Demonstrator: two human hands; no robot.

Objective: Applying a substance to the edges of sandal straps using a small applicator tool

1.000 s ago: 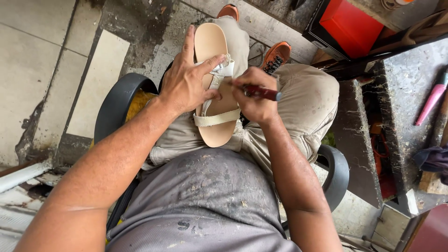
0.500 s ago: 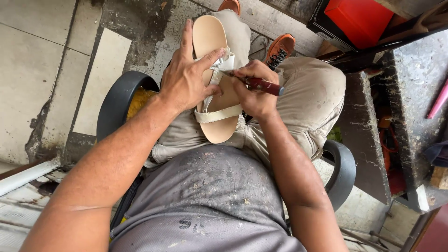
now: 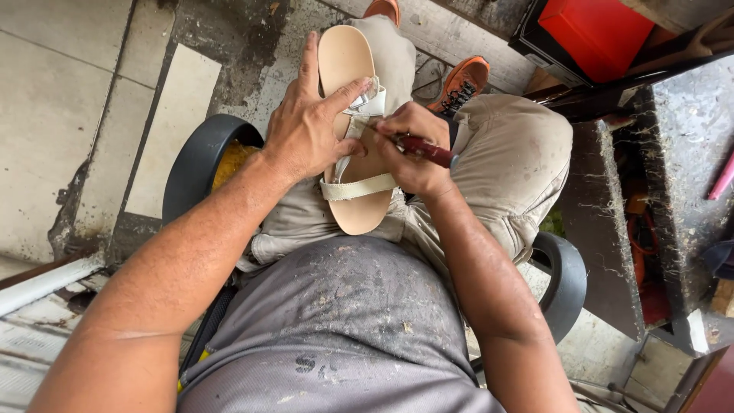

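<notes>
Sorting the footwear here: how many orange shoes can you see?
2. One orange shoe peeks out at the top edge, past the tip of the tan sandal; the other orange shoe lies right of it, beside the knee. Trousers partly hide both.

Soft, even daylight, faint shadows, no glare; sharp centre, slight wide-angle stretch at edges.
</notes>
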